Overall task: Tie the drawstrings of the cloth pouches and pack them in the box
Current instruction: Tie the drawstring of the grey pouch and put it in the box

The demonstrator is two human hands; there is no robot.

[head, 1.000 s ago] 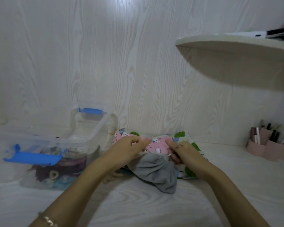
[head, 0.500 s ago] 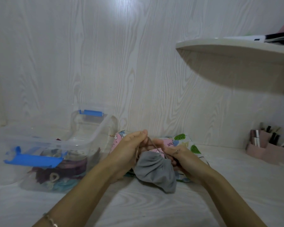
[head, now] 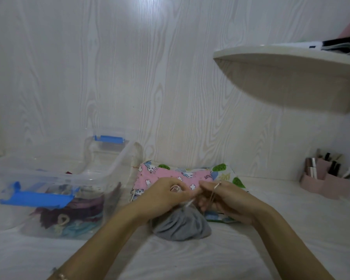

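A small gathered grey cloth pouch [head: 182, 226] lies on the white wood-grain table [head: 190, 259], centre foreground, with its mouth hidden behind both hands. The left hand [head: 166, 196] has its grip curled tight, pinching the thin pale drawstring [head: 213, 195] just above the pouch. The right hand [head: 228, 201] pinches the same cord, which loops over its forefinger. Any knot is too small to make out. Behind, a pink cat-print fabric pouch [head: 170, 173] and a white leaf-print fabric pouch [head: 228, 173] are partly covered by the hands. At left stands an open clear plastic box with blue latches [head: 109, 168], holding blurred coloured cloth. Bare table stretches in front. A white wall shelf [head: 291, 77] overhangs at right, cut off by the frame.
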